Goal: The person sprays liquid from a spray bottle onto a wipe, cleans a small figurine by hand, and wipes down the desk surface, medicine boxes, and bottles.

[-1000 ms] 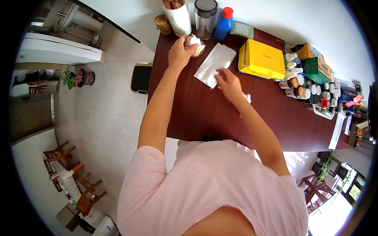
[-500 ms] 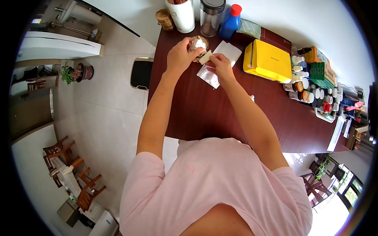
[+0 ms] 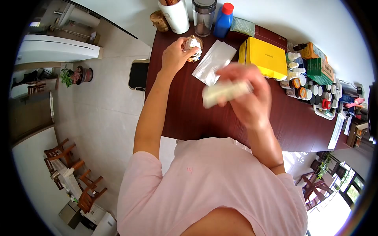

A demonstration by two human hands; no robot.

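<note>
At the far left of the desk, my left hand (image 3: 175,55) is closed around a small white-and-brown ornament (image 3: 193,46), which stands on the desktop. Its lower part has some blue and orange bits. My right hand (image 3: 248,92), smeared by motion, is raised above the desk with a pale cream folded pad (image 3: 226,93) in its fingers; cloth or sponge, I cannot tell. Between the hands, a white and clear plastic packet (image 3: 214,61) lies flat on the wood.
A yellow box (image 3: 265,58) sits right of the packet. Along the wall stand a white holder (image 3: 175,17), a lidded clear jar (image 3: 203,19) and a blue bottle (image 3: 223,21) with a red cap. Several small bottles (image 3: 303,80) crowd the right side of the dark red desk (image 3: 189,114).
My right hand has pulled the cream pad away from the ornament, towards me and to the right, rising closer to the camera. My left hand stays on the ornament.
</note>
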